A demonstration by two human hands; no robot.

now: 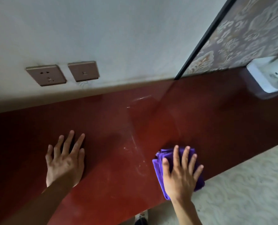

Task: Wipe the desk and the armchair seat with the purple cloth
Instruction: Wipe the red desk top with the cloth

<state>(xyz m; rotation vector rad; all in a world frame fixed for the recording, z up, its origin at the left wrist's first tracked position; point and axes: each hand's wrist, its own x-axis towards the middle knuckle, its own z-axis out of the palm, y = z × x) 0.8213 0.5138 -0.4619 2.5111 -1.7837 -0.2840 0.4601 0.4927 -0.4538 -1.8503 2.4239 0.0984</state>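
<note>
Fingers [186, 155] of right hand [180, 174]: spread flat atop purple cloth [157, 168] | cloth on desk [118, 159] near front edge

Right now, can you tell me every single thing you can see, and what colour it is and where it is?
Desk: one, dark red, across the middle, against the wall.
Purple cloth: one, purple, folded, near the desk's front edge on the right.
Wall sockets: two, brownish plates, side by side on the wall above the desk.
Wall: one, pale grey-white, behind the desk.
Patterned panel: one, grey with pale swirls, upper right, black edge strip.
White tray: one, white, far right of the desk, blurred.
Floor: pale, patterned, lower right.
Left hand: one, flat on the desk.
Right hand: one, spread flat on the cloth.
</note>
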